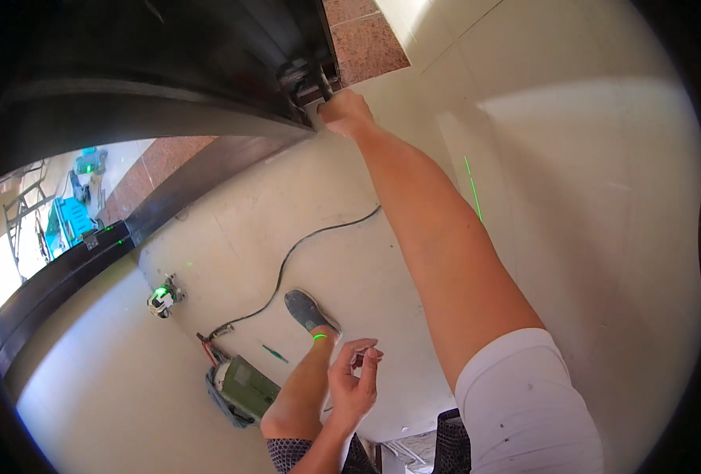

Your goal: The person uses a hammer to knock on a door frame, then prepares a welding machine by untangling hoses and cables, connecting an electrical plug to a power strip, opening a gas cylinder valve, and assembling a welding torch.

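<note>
Head view, right hand: the right hand (pixel 345 113) is raised to the metal fitting (pixel 312 93) at the corner of the dark door frame (pixel 208 87). The fingers are curled and pressed on the fitting; whether they hold a tool cannot be told.
Head view, left hand: the left hand (pixel 354 378) hangs low above the knee, its fingers loosely bent and pinching a small dark part (pixel 360 360), too small to identify.
Head view, stance: one foot in a grey shoe (pixel 309 310) rests on the pale floor (pixel 350 237); the viewpoint appears elevated.
Head view, floor items: a black cable (pixel 303 245) runs across the floor towards the green power tool (pixel 248 387) near the lower edge. A laser level (pixel 161 300) stands beside the frame base.
Risk, overreach: the right arm is fully extended; a slip at the fitting could upset balance.
Risk, dropped part: a loose pinch could let the small part fall to the floor.
Risk, trip: the cable lies just beside the shoe; stepping down could snag it.
Risk, alignment: a jolt to the laser level could shift its green line.
</note>
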### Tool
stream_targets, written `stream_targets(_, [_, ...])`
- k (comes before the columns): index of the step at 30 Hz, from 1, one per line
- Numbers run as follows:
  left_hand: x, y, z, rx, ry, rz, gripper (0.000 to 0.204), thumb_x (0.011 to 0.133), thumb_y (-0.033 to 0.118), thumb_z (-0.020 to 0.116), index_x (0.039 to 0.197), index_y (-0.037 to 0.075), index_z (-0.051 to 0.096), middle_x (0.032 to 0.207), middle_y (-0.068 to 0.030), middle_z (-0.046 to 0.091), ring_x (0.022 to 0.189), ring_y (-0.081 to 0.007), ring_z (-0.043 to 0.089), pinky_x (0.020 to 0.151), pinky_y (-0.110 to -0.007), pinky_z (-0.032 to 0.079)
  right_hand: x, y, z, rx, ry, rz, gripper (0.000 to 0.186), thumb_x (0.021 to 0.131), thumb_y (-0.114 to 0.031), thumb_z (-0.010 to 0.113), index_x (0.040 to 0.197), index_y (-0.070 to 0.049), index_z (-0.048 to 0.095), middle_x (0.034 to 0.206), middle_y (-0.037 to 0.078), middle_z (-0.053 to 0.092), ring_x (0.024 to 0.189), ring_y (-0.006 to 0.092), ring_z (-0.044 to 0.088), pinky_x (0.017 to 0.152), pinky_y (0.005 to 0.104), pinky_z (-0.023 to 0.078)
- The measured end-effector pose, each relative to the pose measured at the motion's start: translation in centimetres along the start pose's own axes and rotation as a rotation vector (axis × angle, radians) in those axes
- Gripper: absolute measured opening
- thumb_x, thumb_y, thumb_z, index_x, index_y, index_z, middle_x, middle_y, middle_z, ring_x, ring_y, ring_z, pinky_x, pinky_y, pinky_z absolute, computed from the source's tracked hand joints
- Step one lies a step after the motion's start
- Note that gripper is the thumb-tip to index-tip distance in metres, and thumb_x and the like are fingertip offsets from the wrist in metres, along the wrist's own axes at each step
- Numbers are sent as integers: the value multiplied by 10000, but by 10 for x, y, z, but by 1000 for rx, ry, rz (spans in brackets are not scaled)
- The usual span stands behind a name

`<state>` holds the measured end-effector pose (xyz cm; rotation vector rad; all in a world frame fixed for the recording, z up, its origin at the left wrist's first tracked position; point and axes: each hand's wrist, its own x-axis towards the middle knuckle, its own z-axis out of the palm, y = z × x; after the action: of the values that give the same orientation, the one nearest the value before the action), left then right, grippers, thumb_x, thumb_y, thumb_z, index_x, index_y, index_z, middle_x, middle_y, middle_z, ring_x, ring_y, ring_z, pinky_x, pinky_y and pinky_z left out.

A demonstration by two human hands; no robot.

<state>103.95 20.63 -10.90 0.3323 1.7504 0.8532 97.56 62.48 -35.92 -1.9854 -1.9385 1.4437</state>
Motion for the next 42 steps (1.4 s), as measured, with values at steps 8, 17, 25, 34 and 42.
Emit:
stream_targets(8, [1, 1, 6, 30, -93, -41, 170, 1087, 115, 645, 1197, -9, 684, 967, -66, 720, 901, -123, 692, 821, -280, 563, -8, -4, -5, 52, 7, 26, 441, 877, -322, 674, 1120, 30, 780, 1173, 276, 755, 1144, 418, 717, 975, 456, 569])
stream_targets(17, [9, -11, 9, 45, -61, -14, 155, 1069, 111, 663, 1163, -9, 694, 850, -58, 718, 793, -102, 696, 728, -261, 552, 1, -34, -32, 8, -279, 103, 385, 933, -367, 660, 1009, -15, 797, 1077, 205, 782, 1000, 314, 767, 883, 451, 585])
stream_targets(25, [1, -22, 13, 19, -144, -82, 165, 1075, 133, 663, 1158, -6, 691, 832, -48, 708, 765, -88, 675, 691, -255, 543, 69, -75, -68, -76, -732, 279, 240, 965, -287, 630, 1055, -64, 624, 898, 115, 697, 697, 240, 663, 608, 465, 499])
stream_targets(34, [2, -22, 16, -23, -119, -27, 174, 1076, 151, 659, 1150, -4, 690, 810, -47, 698, 707, -78, 618, 645, -249, 517, 77, -102, -73, 99, -744, 447, 422, 913, -410, 721, 1165, -80, 645, 1029, 125, 716, 763, 253, 685, 741, 509, 544])
stream_targets(42, [0, -32, 18, 2, -170, -71, 192, 1073, 170, 664, 1154, -2, 693, 822, -54, 710, 734, -90, 637, 669, -264, 536, 37, -108, -106, 343, -645, 404, 597, 868, -520, 802, 1262, -93, 663, 1145, 134, 734, 822, 264, 704, 859, 548, 583])
